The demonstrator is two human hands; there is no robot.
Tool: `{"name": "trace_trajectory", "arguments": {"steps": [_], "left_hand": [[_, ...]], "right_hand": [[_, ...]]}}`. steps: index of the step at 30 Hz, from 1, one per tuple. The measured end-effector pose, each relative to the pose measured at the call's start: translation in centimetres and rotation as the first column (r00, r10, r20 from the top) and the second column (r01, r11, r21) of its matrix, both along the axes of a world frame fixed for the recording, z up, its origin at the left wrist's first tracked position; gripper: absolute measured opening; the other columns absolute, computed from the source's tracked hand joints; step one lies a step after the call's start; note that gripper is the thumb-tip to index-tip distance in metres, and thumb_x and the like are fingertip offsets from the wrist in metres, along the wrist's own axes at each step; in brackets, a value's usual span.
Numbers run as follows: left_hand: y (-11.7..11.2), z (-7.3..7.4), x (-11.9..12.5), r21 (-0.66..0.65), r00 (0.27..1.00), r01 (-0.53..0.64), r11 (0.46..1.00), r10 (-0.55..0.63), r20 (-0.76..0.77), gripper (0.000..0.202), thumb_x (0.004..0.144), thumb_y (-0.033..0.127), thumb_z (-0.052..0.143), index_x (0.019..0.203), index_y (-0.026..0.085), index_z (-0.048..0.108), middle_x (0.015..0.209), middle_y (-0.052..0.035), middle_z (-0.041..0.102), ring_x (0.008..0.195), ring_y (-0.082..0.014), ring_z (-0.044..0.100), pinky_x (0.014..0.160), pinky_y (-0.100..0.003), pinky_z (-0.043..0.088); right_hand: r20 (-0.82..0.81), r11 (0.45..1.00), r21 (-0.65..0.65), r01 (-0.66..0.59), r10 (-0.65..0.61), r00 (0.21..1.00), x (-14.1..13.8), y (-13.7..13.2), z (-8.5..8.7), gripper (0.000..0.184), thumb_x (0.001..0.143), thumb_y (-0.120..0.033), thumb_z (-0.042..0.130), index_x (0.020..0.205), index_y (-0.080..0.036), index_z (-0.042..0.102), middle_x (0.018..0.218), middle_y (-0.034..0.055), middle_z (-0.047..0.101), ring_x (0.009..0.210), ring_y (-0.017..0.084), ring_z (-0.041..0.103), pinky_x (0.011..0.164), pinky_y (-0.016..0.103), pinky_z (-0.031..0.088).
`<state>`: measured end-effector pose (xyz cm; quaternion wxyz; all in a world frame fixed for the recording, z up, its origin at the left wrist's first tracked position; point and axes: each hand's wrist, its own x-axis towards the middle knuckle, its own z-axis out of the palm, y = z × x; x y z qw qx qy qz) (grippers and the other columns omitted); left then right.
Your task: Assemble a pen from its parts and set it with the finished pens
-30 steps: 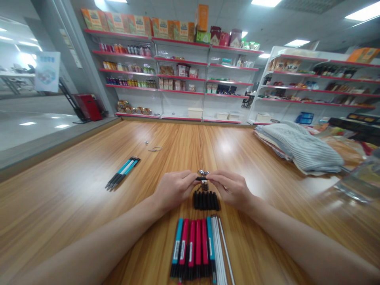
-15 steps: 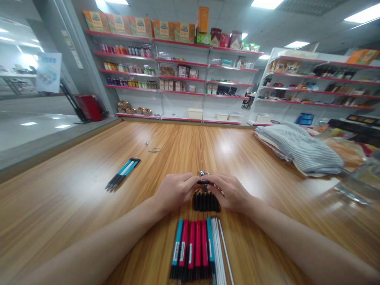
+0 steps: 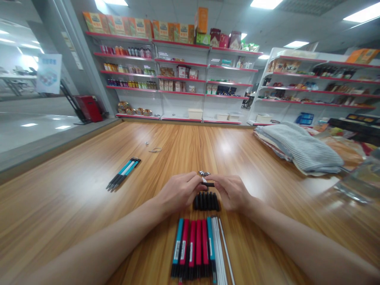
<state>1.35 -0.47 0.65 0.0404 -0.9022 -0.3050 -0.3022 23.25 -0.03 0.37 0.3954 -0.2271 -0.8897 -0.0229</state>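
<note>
Black slender tube (image 3: 209,184), pinched in the fingers of left hand (image 3: 181,190) and right hand (image 3: 234,192); slackened grip could send it rolling toward the wood-grained surface's (image 3: 80,209) far edge.

The worktop (image 3: 178,158) shows warm brown with streaked wood grain. The held part (image 3: 209,184) is black; the row of short tubes (image 3: 206,202) is also black. Of the barrels (image 3: 198,241), four are pinkish red and two turquoise, with black near ends. Thin rods (image 3: 219,249): white. Pens at left (image 3: 124,173): turquoise and black. Folded cloth (image 3: 308,146): grey-and-white stripes. Shelves (image 3: 181,43): white, edged red.
</note>
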Motion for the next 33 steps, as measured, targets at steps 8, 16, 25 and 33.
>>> {"name": "trace_trajectory", "arguments": {"steps": [8, 16, 25, 33], "left_hand": [[0.24, 0.09, -0.11, -0.044, 0.999, -0.015, 0.999, 0.017, 0.048, 0.016, 0.096, 0.024, 0.041, 0.093, 0.015, 0.054, 0.087, -0.0058, 0.062, 0.082, -0.0176, 0.056, 0.075, -0.032, 0.042], [0.17, -0.05, -0.12, -0.032, 0.997, -0.004, 0.999, 0.006, 0.078, 0.016, 0.095, 0.025, 0.043, 0.089, 0.015, 0.055, 0.084, -0.0053, 0.061, 0.079, -0.0166, 0.052, 0.073, -0.031, 0.039], [0.22, 0.17, -0.53, -0.002, 0.994, -0.110, 0.994, 0.109, -0.021, 0.026, 0.095, 0.023, 0.040, 0.076, 0.015, 0.055, 0.075, -0.0056, 0.060, 0.072, -0.0162, 0.047, 0.071, -0.032, 0.033], [0.30, 0.20, -0.78, -0.115, 0.991, -0.050, 0.992, 0.063, 0.115, 0.024, 0.093, 0.028, 0.044, 0.083, 0.016, 0.063, 0.076, -0.0049, 0.063, 0.074, -0.0165, 0.053, 0.074, -0.031, 0.034]], "right_hand": [[-0.126, 1.000, 0.027, 0.011, -0.007, 0.992, -0.29, -0.18, -0.26, 0.029, 0.085, -0.006, 0.049, 0.111, -0.017, 0.057, 0.095, 0.0036, 0.069, 0.081, 0.011, 0.067, 0.072, 0.021, 0.052], [-0.171, 0.998, -0.003, 0.068, -0.067, 0.983, -0.27, -0.22, -0.04, 0.025, 0.087, -0.007, 0.046, 0.107, -0.016, 0.058, 0.091, 0.0050, 0.068, 0.075, 0.011, 0.064, 0.071, 0.021, 0.052], [-0.147, 0.991, -0.079, 0.110, -0.120, 0.982, -0.14, -0.04, 0.05, 0.024, 0.092, -0.012, 0.042, 0.110, -0.015, 0.057, 0.087, 0.0057, 0.067, 0.075, 0.012, 0.064, 0.071, 0.022, 0.052], [-0.143, 0.993, -0.070, 0.096, -0.106, 0.984, 0.10, 0.10, -0.12, 0.024, 0.093, -0.015, 0.041, 0.111, -0.017, 0.057, 0.080, 0.0051, 0.066, 0.069, 0.013, 0.063, 0.067, 0.023, 0.052]]}}
